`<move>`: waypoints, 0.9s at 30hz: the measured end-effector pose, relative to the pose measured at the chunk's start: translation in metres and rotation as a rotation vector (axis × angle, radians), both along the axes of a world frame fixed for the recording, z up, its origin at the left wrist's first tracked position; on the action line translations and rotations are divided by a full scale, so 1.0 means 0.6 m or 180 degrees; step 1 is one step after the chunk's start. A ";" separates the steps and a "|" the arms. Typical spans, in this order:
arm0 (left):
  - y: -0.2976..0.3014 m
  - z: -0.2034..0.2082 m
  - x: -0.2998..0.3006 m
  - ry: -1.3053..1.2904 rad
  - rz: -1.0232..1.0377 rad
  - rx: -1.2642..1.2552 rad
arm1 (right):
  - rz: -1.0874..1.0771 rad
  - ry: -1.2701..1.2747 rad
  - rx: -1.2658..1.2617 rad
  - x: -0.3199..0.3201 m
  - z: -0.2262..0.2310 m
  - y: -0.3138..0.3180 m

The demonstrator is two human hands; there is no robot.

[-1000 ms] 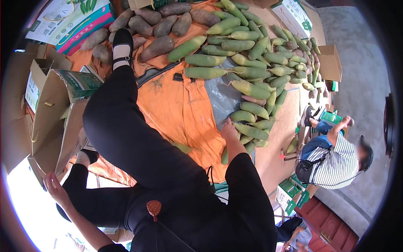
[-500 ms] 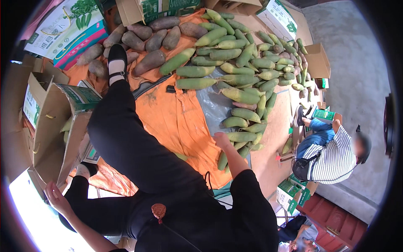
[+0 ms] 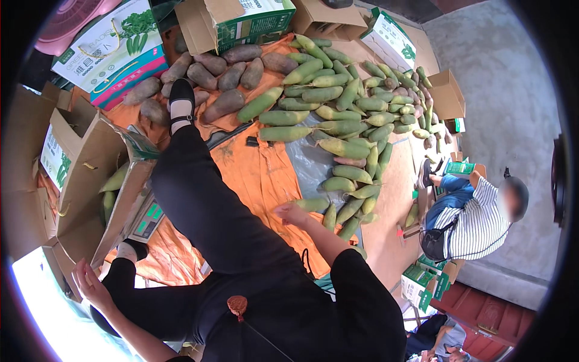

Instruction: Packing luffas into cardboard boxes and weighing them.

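Note:
My right hand is closed at the left end of a green radish, by the lower edge of a heap of green radishes. The hand hides part of its grip. My left hand has its fingers apart and holds nothing. It is beside the lower corner of an open cardboard box at the left. A few green radishes lie inside that box. Next to the box, by my leg, is a weighing scale with green-lit displays, partly covered.
Brownish-purple roots lie beyond my foot on the orange sheet. Gift boxes and a brown-and-green carton stand behind them. At the right, a person in a striped shirt sits beside cartons.
My right hand has drawn left from the heap, with a green radish at its fingers. My left hand stays by the box. The view has shifted slightly.

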State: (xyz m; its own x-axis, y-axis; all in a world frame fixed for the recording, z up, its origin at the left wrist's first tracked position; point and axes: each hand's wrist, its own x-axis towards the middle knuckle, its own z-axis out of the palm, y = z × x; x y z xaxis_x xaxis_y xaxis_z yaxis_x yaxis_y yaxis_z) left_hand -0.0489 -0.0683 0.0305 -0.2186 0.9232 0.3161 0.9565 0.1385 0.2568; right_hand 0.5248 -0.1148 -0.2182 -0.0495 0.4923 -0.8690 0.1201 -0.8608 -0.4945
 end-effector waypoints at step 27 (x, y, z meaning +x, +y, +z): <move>0.003 0.006 0.032 -0.0309 0.0176 -0.0048 | 0.2128 -0.2117 0.1868 0.003 -0.060 -0.006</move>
State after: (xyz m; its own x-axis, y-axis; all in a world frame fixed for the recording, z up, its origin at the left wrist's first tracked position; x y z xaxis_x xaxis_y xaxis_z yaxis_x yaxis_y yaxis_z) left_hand -0.0295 -0.0666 0.0340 -0.2982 0.9134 0.2770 0.9180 0.1950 0.3454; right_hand 0.5268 -0.1186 -0.2542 -0.0691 0.8843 -0.4618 0.8656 -0.1769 -0.4684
